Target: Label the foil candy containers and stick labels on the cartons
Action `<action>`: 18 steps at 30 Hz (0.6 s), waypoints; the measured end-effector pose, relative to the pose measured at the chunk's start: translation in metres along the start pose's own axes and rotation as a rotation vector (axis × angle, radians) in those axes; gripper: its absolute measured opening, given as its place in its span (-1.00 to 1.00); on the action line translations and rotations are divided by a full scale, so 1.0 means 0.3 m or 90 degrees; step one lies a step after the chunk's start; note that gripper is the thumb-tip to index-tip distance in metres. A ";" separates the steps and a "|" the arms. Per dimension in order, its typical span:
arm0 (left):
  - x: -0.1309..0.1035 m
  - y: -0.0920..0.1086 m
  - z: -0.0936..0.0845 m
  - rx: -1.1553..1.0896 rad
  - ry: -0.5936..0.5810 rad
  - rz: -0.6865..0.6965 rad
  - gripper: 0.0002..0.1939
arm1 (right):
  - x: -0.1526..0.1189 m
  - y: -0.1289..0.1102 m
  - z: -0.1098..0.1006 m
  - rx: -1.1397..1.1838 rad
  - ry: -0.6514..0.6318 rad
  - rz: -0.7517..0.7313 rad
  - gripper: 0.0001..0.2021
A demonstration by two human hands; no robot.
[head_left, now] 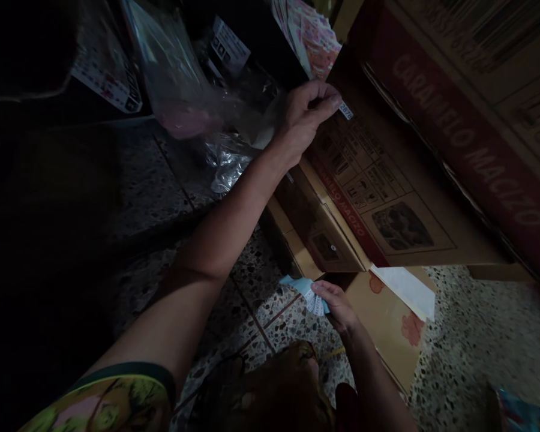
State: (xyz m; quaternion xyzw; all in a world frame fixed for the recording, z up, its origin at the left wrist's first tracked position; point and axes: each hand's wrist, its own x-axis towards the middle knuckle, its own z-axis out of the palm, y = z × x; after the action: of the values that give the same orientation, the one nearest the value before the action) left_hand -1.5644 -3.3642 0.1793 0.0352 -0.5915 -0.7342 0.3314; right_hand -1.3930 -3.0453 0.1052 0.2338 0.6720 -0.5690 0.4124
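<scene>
My left hand (308,114) reaches up to a cardboard box, thumb and finger pinched at a small white label (346,111) printed with "2878". The label lies against the side of this brown box (387,180), which has a red band and a printed picture; whether it is stuck down I cannot tell. Lower down, my right hand (335,304) grips a light-blue sheet of labels (300,285), with several white printed labels fanned out by the thumb. A second, lower box (315,207) stands just above the right hand.
A large box (470,141) reading "CARAMELO MACIZO" looms at the right. Clear plastic bags (175,72) and crumpled wrap (227,162) lie at upper left. A stained cardboard piece (389,324) and a white sheet (407,291) rest on the speckled floor (472,336).
</scene>
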 end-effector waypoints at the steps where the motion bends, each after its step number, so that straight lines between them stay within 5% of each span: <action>1: 0.000 -0.001 0.004 -0.002 0.008 -0.003 -0.87 | 0.001 0.003 -0.001 -0.002 -0.001 0.002 -0.53; 11: 0.005 -0.027 0.052 0.044 0.085 0.061 -0.85 | 0.011 0.012 -0.016 -0.019 -0.017 0.005 -0.56; 18: 0.006 -0.064 0.104 0.029 0.158 -0.007 -0.86 | 0.001 0.017 -0.021 -0.019 -0.016 0.007 -0.54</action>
State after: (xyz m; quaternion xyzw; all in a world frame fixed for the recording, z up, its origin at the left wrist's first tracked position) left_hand -1.5882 -3.3371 0.1721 0.1368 -0.5623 -0.7123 0.3971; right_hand -1.3910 -3.0380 0.1022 0.2241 0.6737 -0.5599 0.4271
